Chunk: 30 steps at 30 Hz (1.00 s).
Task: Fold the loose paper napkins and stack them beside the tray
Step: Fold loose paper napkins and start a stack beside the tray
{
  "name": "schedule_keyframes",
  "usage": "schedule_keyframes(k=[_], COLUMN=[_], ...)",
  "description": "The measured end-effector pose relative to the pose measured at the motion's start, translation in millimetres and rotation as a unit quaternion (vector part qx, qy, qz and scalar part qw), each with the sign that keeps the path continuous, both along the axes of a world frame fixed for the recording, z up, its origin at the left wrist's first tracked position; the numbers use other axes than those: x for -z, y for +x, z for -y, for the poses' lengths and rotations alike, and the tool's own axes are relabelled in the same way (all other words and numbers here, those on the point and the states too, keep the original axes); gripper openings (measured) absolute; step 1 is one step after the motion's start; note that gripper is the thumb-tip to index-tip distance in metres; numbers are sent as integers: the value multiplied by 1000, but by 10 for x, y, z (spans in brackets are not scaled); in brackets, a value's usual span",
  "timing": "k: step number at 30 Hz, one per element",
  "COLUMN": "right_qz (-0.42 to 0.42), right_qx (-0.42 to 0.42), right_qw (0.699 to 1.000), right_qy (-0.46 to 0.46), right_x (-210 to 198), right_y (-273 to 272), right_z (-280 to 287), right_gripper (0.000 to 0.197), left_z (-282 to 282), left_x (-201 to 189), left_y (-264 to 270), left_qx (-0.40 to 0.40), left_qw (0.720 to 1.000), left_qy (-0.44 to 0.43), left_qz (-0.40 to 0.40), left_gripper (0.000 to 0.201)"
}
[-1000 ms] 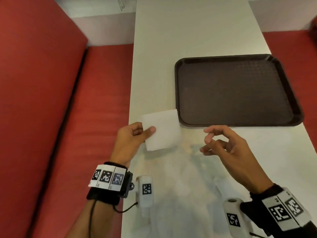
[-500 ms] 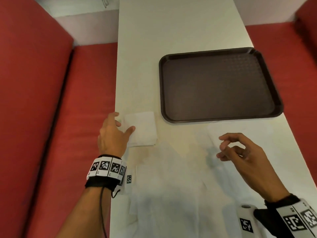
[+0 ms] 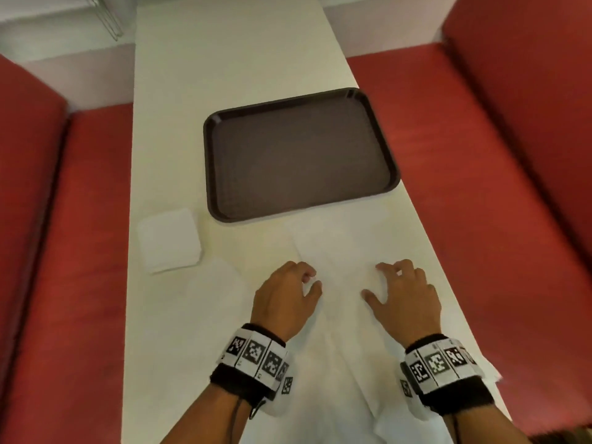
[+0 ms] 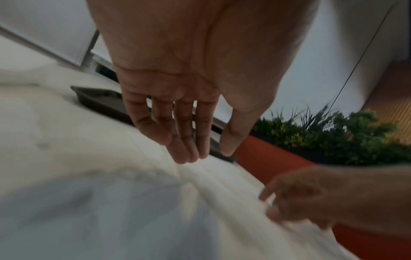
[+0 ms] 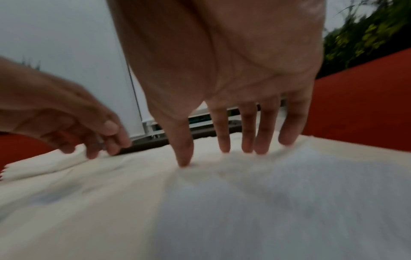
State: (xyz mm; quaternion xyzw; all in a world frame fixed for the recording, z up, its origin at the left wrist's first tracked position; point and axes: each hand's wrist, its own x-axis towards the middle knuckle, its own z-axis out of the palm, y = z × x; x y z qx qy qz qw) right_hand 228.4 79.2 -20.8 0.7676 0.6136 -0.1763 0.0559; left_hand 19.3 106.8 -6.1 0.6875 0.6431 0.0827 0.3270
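Napkins (image 3: pixel 339 251), loose and unfolded, are spread on the surface (image 3: pixel 198 75) at 6 o'clock of the tray (image 3: pixel 298 155). Left hand (image 3: pixel 282 299) and right hand (image 3: pixel 403 299) are relaxed, fingertips (image 5: pixel 183 161) on the paper, nothing gripped. Folded stack (image 3: pixel 169 240) is at the tray's 8 o'clock.

A long white bench (image 3: pixel 205 75) runs away from the camera between two red upholstered booth seats, the left seat (image 3: pixel 93 251) and the right seat (image 3: pixel 464 187), each with a tall red backrest (image 3: pixel 528 107). A pale wall (image 3: pixel 57 30) closes the far end, carrying a metal-framed panel (image 4: pixel 89 51). Green foliage (image 4: pixel 333 133) rises in a planter behind the right booth. Lighting is soft, even and indoor; the wrist views are blurred.
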Motion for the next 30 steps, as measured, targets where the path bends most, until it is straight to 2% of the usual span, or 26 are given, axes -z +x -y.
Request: schedule_keyframes(k=[6,9,12,15,19,24,28,30], right_qz=[-63,-100,-133,-204,-234,-311,-352,-354], right_qx=[46,73,51,76,61,66,68,69], right_qw=[995,991,989,976,970,940,922,921], right_qy=[66,54,30,15,15,123,147,144], right_x=[112,115,114,81,30,-68,-159,-199], right_y=[113,237,308,352,377,416,493,534], right_z=[-21,-94,-175,-268,-346,-320,-260,-239], right_gripper=[75,80,69,58,43,14,10,14], left_z=[156,180,183,196,218,252,262,245], left_x=[169,168,146,119,67,15,15,12], left_y=[302,334,375,426,527,648,732,772], left_qx=[76,85,87,89,78,38,-36,-83], left_qw=[991,984,979,973,970,980,998,996], left_qy=[9,22,25,24,43,61,7,-35], left_qz=[-109,-153,-180,-210,-225,-183,-54,16], left_gripper=[39,39,40,41,40,39,35,32])
